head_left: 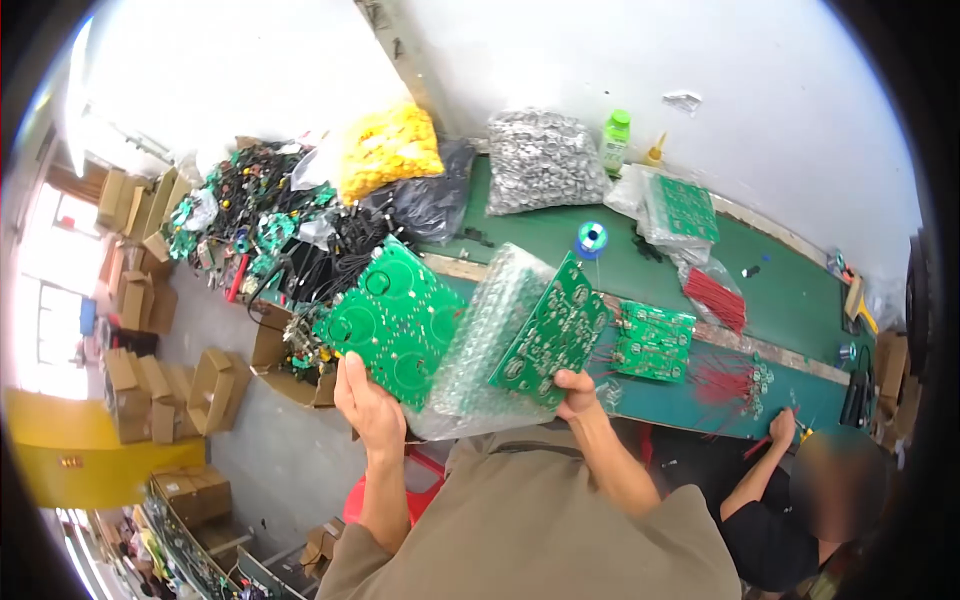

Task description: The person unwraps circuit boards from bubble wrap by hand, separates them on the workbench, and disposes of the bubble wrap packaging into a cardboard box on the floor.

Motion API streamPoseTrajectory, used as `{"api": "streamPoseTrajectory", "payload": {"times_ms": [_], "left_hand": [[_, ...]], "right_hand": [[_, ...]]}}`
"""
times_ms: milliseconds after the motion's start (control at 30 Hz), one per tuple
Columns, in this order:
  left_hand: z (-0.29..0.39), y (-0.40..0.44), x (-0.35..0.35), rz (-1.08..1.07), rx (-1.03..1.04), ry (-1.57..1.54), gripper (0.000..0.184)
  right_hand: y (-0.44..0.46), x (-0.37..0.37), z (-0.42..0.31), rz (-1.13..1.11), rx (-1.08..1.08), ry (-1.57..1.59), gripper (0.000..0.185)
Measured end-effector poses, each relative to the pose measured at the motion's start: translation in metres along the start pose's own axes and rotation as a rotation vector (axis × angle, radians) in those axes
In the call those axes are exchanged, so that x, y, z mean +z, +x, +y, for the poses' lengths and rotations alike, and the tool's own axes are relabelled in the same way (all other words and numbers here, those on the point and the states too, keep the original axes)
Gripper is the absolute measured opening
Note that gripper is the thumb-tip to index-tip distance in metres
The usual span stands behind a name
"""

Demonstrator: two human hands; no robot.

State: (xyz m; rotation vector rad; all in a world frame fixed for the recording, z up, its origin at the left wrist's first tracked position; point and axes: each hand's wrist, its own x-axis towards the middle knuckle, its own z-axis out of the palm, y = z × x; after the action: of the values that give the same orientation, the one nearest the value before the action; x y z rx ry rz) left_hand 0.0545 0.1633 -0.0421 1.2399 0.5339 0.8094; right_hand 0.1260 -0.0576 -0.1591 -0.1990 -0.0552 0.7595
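Note:
My left hand point(372, 405) grips the lower left edge of a large green circuit board point(408, 338), tilted so its face with round outlines shows. In my right hand point(578, 394) is a second circuit board point(553, 332), its populated face turned up and the thumb on its lower right edge. Between the two boards hangs bubble wrap point(492, 330), its lower part near my shirt; whether either hand also pinches it I cannot tell. Another circuit board point(655, 342) with red wires lies on the green bench point(530, 233) to the right.
A heap of cables and boards point(270, 215) covers the left side. Behind stand a yellow bag point(390, 150), a grey bag point(545, 160), a green bottle point(615, 140) and a solder spool point(591, 238). Red wires point(715, 298) lie right. A co-worker point(770, 540) sits at lower right.

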Motion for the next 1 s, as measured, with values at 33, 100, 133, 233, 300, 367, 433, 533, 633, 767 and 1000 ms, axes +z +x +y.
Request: {"api": "streamPoseTrajectory", "payload": {"times_ms": [33, 100, 133, 233, 300, 367, 433, 533, 633, 767, 1000], "left_hand": [[-0.003, 0.009, -0.002, 0.023, -0.002, -0.081, 0.023], [-0.001, 0.028, -0.014, 0.069, 0.043, -0.09, 0.02], [0.004, 0.04, -0.018, 0.058, 0.076, -0.078, 0.019], [0.05, 0.05, 0.008, -0.014, 0.235, 0.024, 0.026], [0.083, 0.05, 0.024, -0.181, 0.395, 0.519, 0.028], [0.096, 0.047, 0.039, -0.311, 0.656, 1.136, 0.022], [0.079, 0.034, 0.075, -0.469, 1.1, 1.17, 0.015], [0.052, -0.004, 0.106, -0.727, 1.066, 1.332, 0.015], [0.021, -0.013, 0.102, -0.979, 0.891, 1.327, 0.027], [0.008, 0.017, 0.099, -0.815, 0.8, 1.182, 0.049], [-0.003, 0.05, 0.097, -0.848, 0.476, 1.391, 0.086]], "right_hand": [[0.001, 0.003, -0.002, 0.012, -0.011, -0.007, 0.063], [0.001, 0.011, -0.007, 0.066, -0.032, -0.055, 0.062], [0.0, 0.006, -0.007, 0.115, -0.05, -0.111, 0.06], [0.001, 0.028, -0.01, 0.238, -0.076, -0.253, 0.054], [0.006, 0.032, -0.004, 0.265, -0.094, -0.313, 0.053], [0.014, 0.042, 0.004, 0.261, -0.104, -0.294, 0.052], [0.02, 0.048, 0.014, 0.286, -0.138, -0.318, 0.051], [0.028, 0.054, 0.024, 0.275, -0.17, -0.341, 0.049], [0.027, 0.046, 0.03, 0.28, -0.233, -0.328, 0.045], [0.02, 0.044, 0.024, 0.26, -0.188, -0.342, 0.046], [0.012, 0.034, 0.027, 0.254, -0.158, -0.393, 0.047]]}}
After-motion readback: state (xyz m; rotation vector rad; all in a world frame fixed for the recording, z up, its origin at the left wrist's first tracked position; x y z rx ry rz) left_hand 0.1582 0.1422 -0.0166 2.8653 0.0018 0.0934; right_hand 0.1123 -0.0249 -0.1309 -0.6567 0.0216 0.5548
